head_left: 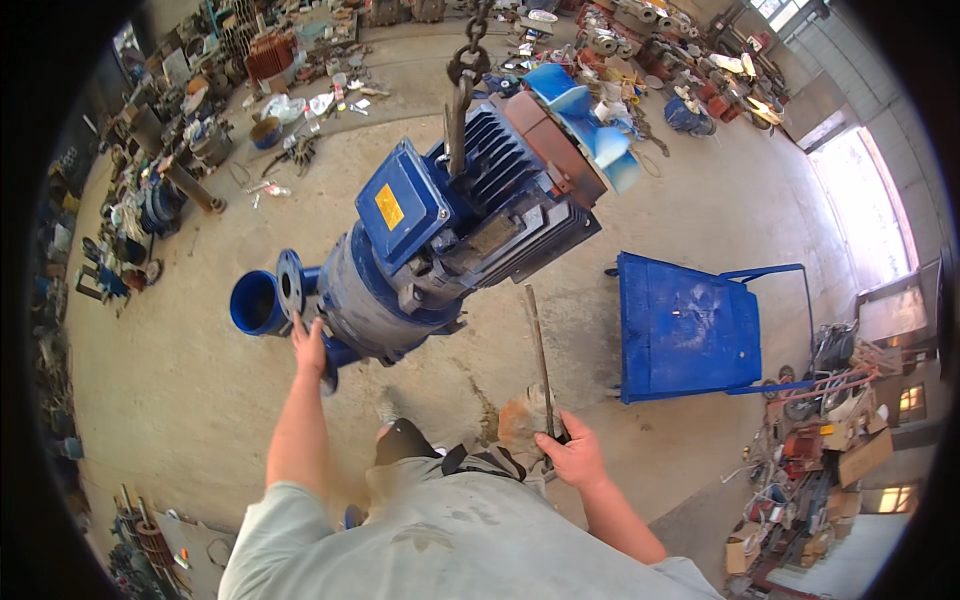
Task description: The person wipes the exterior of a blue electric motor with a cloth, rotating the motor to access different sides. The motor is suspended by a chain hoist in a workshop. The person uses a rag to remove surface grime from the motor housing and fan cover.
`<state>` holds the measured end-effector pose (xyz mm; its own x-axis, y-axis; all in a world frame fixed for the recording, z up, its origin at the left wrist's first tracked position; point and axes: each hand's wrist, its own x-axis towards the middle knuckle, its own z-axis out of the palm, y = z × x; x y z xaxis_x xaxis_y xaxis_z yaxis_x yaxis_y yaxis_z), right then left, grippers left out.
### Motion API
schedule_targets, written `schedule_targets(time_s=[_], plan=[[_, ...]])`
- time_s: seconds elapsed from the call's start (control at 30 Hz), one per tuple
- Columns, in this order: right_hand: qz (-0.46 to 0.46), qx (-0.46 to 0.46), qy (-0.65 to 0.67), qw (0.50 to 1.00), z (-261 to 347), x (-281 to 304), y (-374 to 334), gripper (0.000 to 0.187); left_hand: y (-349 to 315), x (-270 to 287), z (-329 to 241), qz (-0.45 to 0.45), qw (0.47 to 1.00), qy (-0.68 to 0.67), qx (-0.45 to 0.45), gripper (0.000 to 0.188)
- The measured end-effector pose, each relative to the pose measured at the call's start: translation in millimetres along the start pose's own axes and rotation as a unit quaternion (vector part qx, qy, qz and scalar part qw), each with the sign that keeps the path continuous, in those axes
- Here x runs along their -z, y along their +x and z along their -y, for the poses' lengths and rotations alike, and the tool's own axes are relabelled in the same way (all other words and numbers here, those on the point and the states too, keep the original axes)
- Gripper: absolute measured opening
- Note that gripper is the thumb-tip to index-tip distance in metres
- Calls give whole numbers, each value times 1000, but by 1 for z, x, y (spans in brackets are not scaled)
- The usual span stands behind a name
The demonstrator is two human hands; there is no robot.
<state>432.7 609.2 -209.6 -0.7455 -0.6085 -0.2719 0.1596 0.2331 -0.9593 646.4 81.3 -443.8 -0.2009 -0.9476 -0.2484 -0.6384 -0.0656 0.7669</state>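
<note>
A blue electric pump [375, 300] hangs tilted from a chain hook [459, 130]. Its motor has dark cooling fins and a blue terminal box [403, 205] with a yellow label. At the motor's upper end sits a rusty-brown part [555, 145], with a light-blue fan [580, 115] beyond it. My left hand [309, 350] grips the pump's lower left side, close to its round pipe flange [290, 282]; part of the fingers is hard to make out. In my right hand [577, 455] is a thin metal rod [539, 345], held near its lower end and pointing up.
A blue flat cart [690, 325] with a push handle stands at right. On the floor beside the flange is a blue cylindrical container [257, 303]. Machine parts [160, 205] litter the left side and the back. Cardboard boxes [865, 455] lie at right, below a bright doorway [865, 205].
</note>
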Motion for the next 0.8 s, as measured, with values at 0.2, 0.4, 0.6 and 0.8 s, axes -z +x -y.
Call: schedule_targets(time_s=[0.2,0.4,0.6,0.8], plan=[[-21,-1,-60,998,20,8,-3,39,63,0,-1,11,999,-26,-27,110],[-47,10,-82,995,56,5,3,40,79,3,-38,33,999,-24,-27,113],[-60,4,-66,996,84,-9,3,42,102,2,-49,89,995,-17,-37,113],[-66,19,-46,997,95,-23,-4,52,71,9,-97,-5,996,26,-85,99]])
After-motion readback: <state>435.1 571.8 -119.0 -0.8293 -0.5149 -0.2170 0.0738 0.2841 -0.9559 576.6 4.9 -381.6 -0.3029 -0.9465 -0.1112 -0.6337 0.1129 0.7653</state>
